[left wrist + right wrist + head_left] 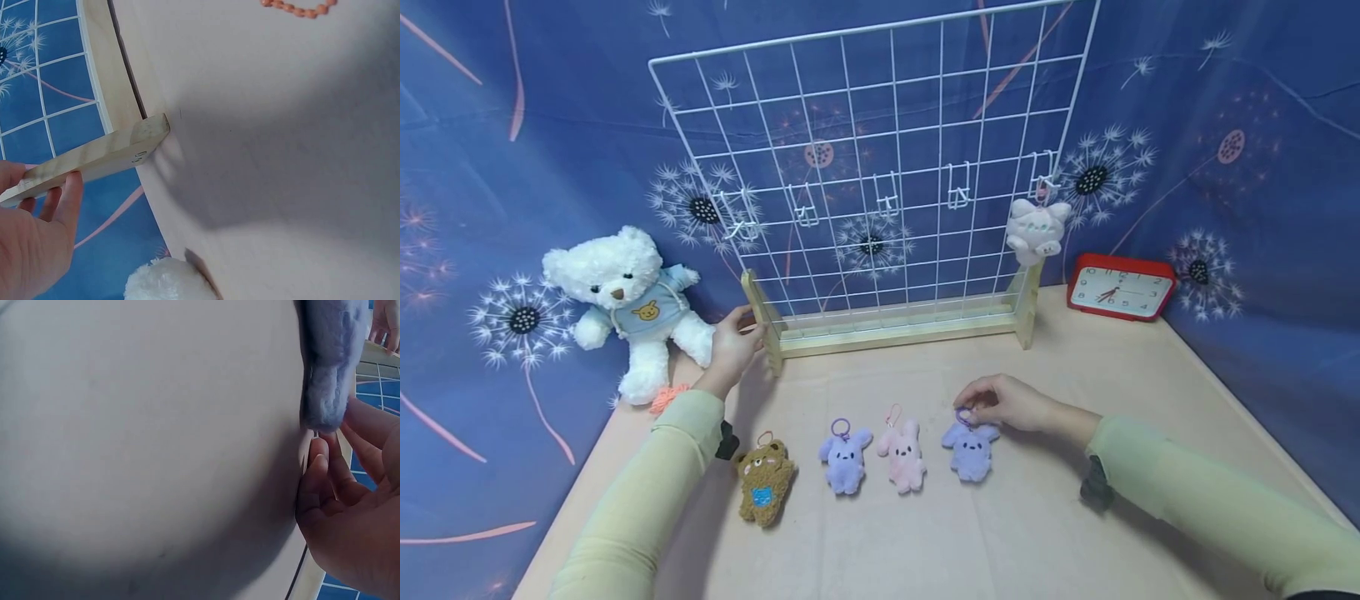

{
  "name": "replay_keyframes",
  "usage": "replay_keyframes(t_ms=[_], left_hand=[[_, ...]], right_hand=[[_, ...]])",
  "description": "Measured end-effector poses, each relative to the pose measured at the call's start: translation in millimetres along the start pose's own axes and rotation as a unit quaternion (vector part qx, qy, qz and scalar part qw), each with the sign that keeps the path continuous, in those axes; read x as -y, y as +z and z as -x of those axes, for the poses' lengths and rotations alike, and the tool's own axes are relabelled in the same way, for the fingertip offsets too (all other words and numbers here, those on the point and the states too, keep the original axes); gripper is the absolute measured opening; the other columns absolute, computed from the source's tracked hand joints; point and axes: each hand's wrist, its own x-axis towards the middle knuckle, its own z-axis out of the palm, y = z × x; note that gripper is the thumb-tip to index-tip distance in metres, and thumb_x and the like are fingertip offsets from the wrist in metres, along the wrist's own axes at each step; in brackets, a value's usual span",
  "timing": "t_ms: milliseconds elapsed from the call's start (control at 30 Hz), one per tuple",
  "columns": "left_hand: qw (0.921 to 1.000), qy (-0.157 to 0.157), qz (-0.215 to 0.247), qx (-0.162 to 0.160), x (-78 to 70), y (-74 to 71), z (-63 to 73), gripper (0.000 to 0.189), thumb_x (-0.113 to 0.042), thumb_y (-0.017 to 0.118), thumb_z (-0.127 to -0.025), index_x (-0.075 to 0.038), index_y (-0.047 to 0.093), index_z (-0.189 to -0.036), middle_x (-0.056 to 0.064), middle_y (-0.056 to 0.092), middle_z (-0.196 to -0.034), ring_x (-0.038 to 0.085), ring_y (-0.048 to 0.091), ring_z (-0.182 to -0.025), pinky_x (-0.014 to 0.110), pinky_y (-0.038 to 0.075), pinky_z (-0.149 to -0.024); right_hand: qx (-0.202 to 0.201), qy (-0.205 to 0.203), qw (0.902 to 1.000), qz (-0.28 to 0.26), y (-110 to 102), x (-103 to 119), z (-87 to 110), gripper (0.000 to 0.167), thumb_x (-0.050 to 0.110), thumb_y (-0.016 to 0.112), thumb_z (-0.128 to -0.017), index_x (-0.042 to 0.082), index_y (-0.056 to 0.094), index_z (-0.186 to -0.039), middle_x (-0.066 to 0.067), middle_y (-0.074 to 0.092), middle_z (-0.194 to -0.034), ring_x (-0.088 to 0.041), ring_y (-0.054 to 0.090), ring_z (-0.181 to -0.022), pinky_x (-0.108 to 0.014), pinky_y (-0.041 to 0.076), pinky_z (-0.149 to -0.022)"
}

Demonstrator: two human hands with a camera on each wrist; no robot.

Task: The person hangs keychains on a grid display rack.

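Prob. small studio set-up w/ dandelion-print backdrop, pale tbl., teddy & clock.

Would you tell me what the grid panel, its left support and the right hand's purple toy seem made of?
Grid panel: likely white-coated metal; thin, straight wires.
Left support: apparently wood; pale, matte, with grain-like bands.
Purple toy: probably plush; matte, fuzzy surface.

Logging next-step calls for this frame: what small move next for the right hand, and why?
I'd probably lift the rightmost purple plush keychain by its ring toward the bare wire hook just left of the hanging white plush: the right hand pinches that ring, and the left hand grips the wooden upright.
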Motion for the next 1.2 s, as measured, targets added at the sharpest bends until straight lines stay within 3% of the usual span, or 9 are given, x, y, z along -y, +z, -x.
replay_keyframes(t_ms=[133,500,767,1000,1200], left_hand=[[1.0,-0.002,-0.007,0.001,0.1,-0.5,0.3,0.055,-0.014,0.059,-0.105,-0.004,0.039,-0.156,0.026,0.048,-0.148,0.038,0.052,-0.133,0.038,0.055,-0.101],[1.0,0.001,-0.005,-0.001,1.0,0.4,-0.6,0.054,-0.014,0.058,-0.105,-0.004,0.04,-0.155,0.026,0.049,-0.148,0.038,0.052,-0.132,0.039,0.054,-0.102],[0.9999,0.0,-0.008,-0.007,0.7,1.8,-1.3,0.054,-0.014,0.059,-0.105,-0.004,0.041,-0.155,0.026,0.049,-0.148,0.039,0.052,-0.132,0.04,0.055,-0.101],[0.9999,-0.001,-0.008,-0.008,1.6,1.9,-1.7,0.053,-0.014,0.059,-0.105,-0.005,0.042,-0.154,0.026,0.049,-0.147,0.039,0.052,-0.132,0.042,0.055,-0.101],[0.9999,0.001,-0.01,-0.008,1.6,2.3,-1.6,0.053,-0.014,0.059,-0.105,-0.005,0.042,-0.154,0.026,0.049,-0.147,0.039,0.052,-0.132,0.042,0.055,-0.1]], right_hand=[[0.001,-0.009,0.9999,0.012,0.8,0.9,0.4,0.025,0.002,0.076,-0.089,0.0,0.074,-0.114,-0.01,0.07,-0.108,-0.026,0.061,-0.1,-0.035,0.053,-0.089],[0.003,-0.025,0.997,0.074,3.1,-1.1,-1.0,0.021,0.004,0.078,-0.089,0.009,0.077,-0.109,-0.005,0.062,-0.096,-0.023,0.056,-0.091,-0.03,0.05,-0.078],[0.009,-0.033,0.9933,0.111,1.3,-0.7,-2.7,0.02,0.004,0.08,-0.086,0.011,0.069,-0.101,-0.002,0.056,-0.091,-0.017,0.053,-0.085,-0.027,0.05,-0.073],[-0.011,-0.052,0.9928,0.107,0.9,-2.3,-2.2,0.02,0.002,0.08,-0.086,0.013,0.069,-0.098,-0.001,0.059,-0.087,-0.018,0.055,-0.083,-0.028,0.05,-0.071],[-0.029,-0.013,0.9971,0.07,-0.9,-3.4,-1.1,0.023,-0.001,0.081,-0.083,0.013,0.071,-0.097,0.002,0.065,-0.086,-0.015,0.06,-0.08,-0.026,0.053,-0.07]])
